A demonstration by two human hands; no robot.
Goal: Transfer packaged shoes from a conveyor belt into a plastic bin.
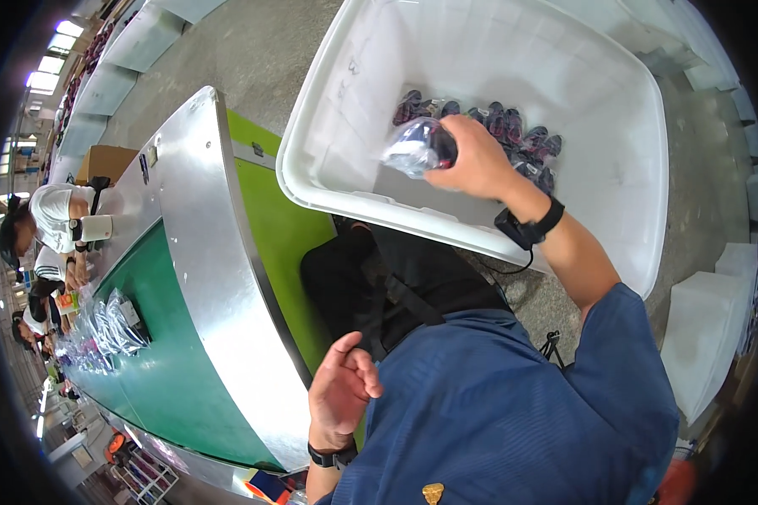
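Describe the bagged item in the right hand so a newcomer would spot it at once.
Find the big white tub toward the upper right. Over it, the person's right grip holds a clear plastic bag with something dark inside. Unlike the dark shoes lying below, it is held up.

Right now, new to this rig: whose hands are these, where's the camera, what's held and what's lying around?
It's one picture from a fisheye camera on a person's head, looking down, so straight edges bend. No robot: the bare hands are the wearer's. The right hand grips a clear plastic bag with something dark inside, over a white tub holding dark shoe-like items. The left hand is empty, fingers loosely curled. Clear-wrapped packages lie on the green surface.
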